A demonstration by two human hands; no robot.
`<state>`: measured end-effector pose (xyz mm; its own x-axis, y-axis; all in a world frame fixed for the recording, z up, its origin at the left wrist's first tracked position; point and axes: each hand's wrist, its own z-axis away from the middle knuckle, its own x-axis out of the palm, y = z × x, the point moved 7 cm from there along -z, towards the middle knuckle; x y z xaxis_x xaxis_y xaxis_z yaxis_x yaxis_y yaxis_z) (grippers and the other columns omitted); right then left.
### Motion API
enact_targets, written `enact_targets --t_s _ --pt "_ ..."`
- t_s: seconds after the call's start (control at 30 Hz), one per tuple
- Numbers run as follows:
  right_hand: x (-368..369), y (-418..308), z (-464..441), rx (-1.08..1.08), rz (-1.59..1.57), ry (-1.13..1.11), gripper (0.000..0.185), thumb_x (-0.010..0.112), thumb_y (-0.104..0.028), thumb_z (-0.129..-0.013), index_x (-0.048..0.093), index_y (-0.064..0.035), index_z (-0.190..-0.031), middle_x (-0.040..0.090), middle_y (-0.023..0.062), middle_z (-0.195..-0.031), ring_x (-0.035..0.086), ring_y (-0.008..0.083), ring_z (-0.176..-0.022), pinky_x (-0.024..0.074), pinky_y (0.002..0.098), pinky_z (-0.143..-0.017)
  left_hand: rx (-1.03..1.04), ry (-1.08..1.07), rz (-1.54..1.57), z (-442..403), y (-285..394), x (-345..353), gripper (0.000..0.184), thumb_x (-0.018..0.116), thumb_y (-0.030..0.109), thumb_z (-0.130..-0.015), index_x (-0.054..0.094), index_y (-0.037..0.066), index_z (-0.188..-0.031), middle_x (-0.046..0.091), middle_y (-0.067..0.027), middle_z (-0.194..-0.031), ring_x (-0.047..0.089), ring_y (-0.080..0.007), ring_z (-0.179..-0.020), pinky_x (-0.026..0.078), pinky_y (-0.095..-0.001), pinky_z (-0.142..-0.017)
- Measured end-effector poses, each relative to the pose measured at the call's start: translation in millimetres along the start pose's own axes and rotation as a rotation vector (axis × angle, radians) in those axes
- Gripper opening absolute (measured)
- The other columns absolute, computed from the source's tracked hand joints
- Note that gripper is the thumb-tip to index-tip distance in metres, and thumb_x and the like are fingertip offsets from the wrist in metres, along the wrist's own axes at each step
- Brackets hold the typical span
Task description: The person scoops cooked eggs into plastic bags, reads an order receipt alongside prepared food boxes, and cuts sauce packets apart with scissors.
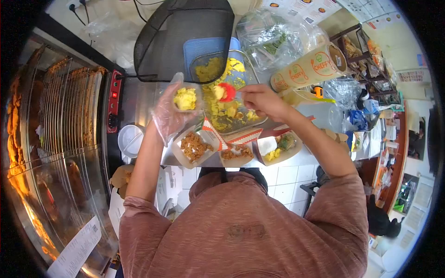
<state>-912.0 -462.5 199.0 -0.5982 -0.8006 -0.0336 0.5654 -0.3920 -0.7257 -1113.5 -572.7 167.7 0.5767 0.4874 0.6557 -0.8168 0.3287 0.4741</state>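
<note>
Spoon (227, 92), red-headed and bearing a yellow lump (218, 92), is over the metal tray (250, 74), its handle clasped in the grip of the right hand (264, 101). By the tray's left edge, the gloved left hand (168, 109) has its grip around a small clear container (199, 95) heaped with yellow food (185, 98). Filling that container looks like the step in hand. On the tray's near side stand three paper boxes (237, 162), two with brown crumbly food (195, 147). The next move seems to call for keeping the container level beside the tray while the spoon tips in its load without spilling.
</note>
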Motion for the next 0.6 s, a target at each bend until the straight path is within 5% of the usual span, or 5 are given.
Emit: enact_targets --t_s 0.1,0.17,0.2,0.43,0.6 --pt "3.6 -34.5 36.1 -0.304 0.166 0.141 0.029 0.049 -0.013 -0.094 0.058 -0.0012 -0.118 0.048 -0.0007 -0.067 0.042 0.0066 -0.051 0.0338 0.0232 -0.043 0.006 -0.056 0.066 -3.3 3.2 23.7 0.052 0.057 0.048 -0.088 0.057 0.004 -0.114 0.062 -0.0114 -0.104 0.063 -0.0256 -0.09 0.055 -0.0376 -0.07" --pt "19.9 -69.1 71.1 -0.797 0.648 0.344 0.03 0.05 -0.005 -0.09 0.057 -0.0005 -0.118 0.05 0.0055 -0.067 0.048 0.0136 -0.053 0.0396 0.0276 -0.046 -0.05 -0.171 0.151 -7.7 0.0 45.3 0.058 0.058 0.054 -0.086 0.056 0.003 -0.115 0.062 -0.0115 -0.105 0.062 -0.0242 -0.092 0.055 -0.0364 -0.068" --pt "36.5 -81.4 82.0 -1.057 0.925 0.39 0.038 0.052 0.003 -0.082 0.057 -0.0022 -0.119 0.052 0.0121 -0.072 0.054 0.0241 -0.059 0.0439 0.0346 -0.052 -0.09 -0.124 0.222 -10.0 -4.7 52.6 0.064 0.057 0.06 -0.084 0.056 0.004 -0.116 0.062 -0.0116 -0.104 0.062 -0.0232 -0.091 0.055 -0.0353 -0.067" --pt "41.1 -100.0 115.9 -0.932 1.125 0.559 0.048 0.055 0.003 -0.075 0.056 -0.0052 -0.121 0.053 0.0141 -0.08 0.058 0.0308 -0.067 0.0475 0.0398 -0.058 -0.207 -0.39 0.394 -7.7 -17.5 89.7 0.066 0.057 0.065 -0.081 0.055 0.009 -0.114 0.061 -0.0101 -0.105 0.062 -0.0231 -0.091 0.056 -0.0344 -0.072" --pt "63.9 -77.7 100.8 -0.965 1.405 0.383 0.05 0.057 0.001 -0.071 0.057 -0.0066 -0.121 0.053 0.0105 -0.079 0.059 0.0285 -0.068 0.0488 0.0382 -0.058 -0.114 -0.189 0.277 -9.0 -19.3 88.4 0.066 0.054 0.067 -0.082 0.055 0.007 -0.111 0.062 -0.0102 -0.1 0.063 -0.0228 -0.087 0.057 -0.0322 -0.066"
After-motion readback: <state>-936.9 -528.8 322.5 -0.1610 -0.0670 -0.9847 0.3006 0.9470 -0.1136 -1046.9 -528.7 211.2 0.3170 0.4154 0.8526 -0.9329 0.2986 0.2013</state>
